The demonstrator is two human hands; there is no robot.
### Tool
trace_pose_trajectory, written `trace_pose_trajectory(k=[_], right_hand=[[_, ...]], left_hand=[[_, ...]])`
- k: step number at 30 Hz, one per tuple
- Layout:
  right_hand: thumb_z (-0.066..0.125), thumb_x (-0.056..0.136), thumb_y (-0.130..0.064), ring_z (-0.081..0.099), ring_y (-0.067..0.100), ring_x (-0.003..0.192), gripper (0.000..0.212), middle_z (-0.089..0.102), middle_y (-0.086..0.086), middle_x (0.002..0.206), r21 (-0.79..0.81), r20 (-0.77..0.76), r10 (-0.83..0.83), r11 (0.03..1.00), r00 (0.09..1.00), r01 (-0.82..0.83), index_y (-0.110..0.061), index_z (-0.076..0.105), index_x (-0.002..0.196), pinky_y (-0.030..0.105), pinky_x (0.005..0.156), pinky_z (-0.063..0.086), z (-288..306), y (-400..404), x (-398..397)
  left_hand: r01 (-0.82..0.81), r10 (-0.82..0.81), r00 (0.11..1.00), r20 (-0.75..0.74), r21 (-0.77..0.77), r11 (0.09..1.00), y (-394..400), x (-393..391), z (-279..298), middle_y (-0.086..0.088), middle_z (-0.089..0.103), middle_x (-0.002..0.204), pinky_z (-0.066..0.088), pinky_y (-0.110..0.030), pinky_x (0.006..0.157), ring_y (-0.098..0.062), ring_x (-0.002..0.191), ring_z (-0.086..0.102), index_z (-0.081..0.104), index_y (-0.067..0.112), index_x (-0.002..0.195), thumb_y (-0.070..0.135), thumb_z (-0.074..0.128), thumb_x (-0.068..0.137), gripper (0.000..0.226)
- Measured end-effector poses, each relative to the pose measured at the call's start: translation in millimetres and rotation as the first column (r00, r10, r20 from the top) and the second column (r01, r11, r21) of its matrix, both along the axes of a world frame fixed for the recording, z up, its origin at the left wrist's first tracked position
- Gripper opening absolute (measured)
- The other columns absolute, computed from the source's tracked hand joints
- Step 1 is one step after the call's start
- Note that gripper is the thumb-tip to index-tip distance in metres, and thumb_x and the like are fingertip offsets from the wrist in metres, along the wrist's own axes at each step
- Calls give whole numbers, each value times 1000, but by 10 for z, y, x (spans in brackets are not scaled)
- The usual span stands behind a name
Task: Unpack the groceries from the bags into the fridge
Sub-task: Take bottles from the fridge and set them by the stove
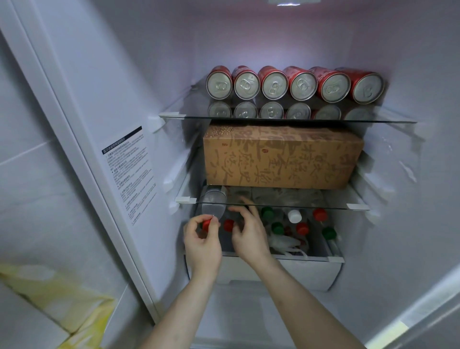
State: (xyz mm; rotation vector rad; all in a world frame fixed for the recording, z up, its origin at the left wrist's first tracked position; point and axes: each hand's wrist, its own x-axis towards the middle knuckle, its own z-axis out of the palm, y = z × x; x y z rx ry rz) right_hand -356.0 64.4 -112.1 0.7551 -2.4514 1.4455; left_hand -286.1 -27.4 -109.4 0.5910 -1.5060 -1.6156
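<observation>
Left hand (202, 239) pinching red-capped clear plastic bottle (207, 224) by its cap, upright, just under the glass shelf (273, 205). Right hand (246, 233) relaxed, empty, just beside. Free slot probably straight ahead; left nearer.

**Cold white light, pale walls all round**

Up top, a lamp (290, 2) glows white at the ceiling of the cabinet, throwing a faint pink wash down the back wall (273, 39). On the left, the inner side wall (104, 87) runs smooth and pale, carrying a printed label (129, 174) with a dark header strip and lines of small text too fine to read. Beyond the cabinet's edge, further left, a light tiled wall (22, 154) shows thin grout lines. Down in the lower-left corner sits something yellow and white (69, 306), blurred, its nature unclear. The right side wall (423, 199) is plain and pale.
</observation>
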Motion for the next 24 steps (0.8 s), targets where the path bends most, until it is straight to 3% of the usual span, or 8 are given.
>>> trace_pose_trajectory(k=[5,9,10,12,14,15,19,24], right_hand=[[62,87,3,42,9,145,46,37,-14,159,-27,20,-7,1000,1000,7,-29,68,119,37,113,47,-39,92,31],[60,89,3,42,6,141,48,38,-11,155,-62,76,-25,998,997,30,-31,66,121,38,112,46,-54,171,75],[60,89,4,44,6,139,47,38,-11,154,-65,84,-25,997,996,31,-30,66,122,35,111,47,-63,190,87],[59,89,4,45,7,137,47,40,-11,153,-60,85,-32,998,996,37,-29,67,121,21,111,43,-70,228,120],[59,89,5,42,2,136,47,42,-9,152,-51,79,-43,998,996,47,-28,67,121,3,107,31,-70,257,148],[60,89,4,41,-1,134,46,43,-9,152,-50,78,-43,998,996,47,-28,67,122,3,106,30,-69,268,160],[61,91,-3,45,0,131,47,41,-15,152,-35,96,-31,999,995,34,-33,65,126,30,109,48,-92,311,191],[64,91,-7,45,6,137,48,44,-18,148,-5,109,-61,998,992,62,-34,64,130,37,112,47,-99,377,230]], left_hand=[[33,-32,999,15,-29,999,-45,-153,5,3,69,106,57,-42,93,-23,103,70,69,32,95,20,68,92,12],[58,-38,989,140,-138,989,-21,-288,3,-3,62,115,42,-3,85,-4,103,61,71,27,100,9,65,95,19],[63,-38,987,159,-157,986,-19,-321,5,-4,59,118,39,1,83,-3,103,60,71,24,103,9,64,96,18],[97,-63,981,183,-180,979,-42,-362,34,-4,55,124,39,-2,86,-11,108,59,70,23,108,11,62,98,17],[145,-103,974,204,-207,968,-87,-399,60,-2,54,126,44,-18,97,-13,113,58,69,28,113,14,61,100,22],[157,-109,971,214,-226,961,-109,-414,67,-1,54,126,46,-27,102,-14,114,59,69,31,113,14,60,100,24],[177,-107,965,240,-294,939,-130,-336,80,8,50,126,48,-36,106,-17,118,59,66,31,118,15,58,100,26],[205,-105,955,276,-366,908,-72,-132,5,9,49,137,43,-31,109,-11,125,53,61,21,133,12,57,99,35]])
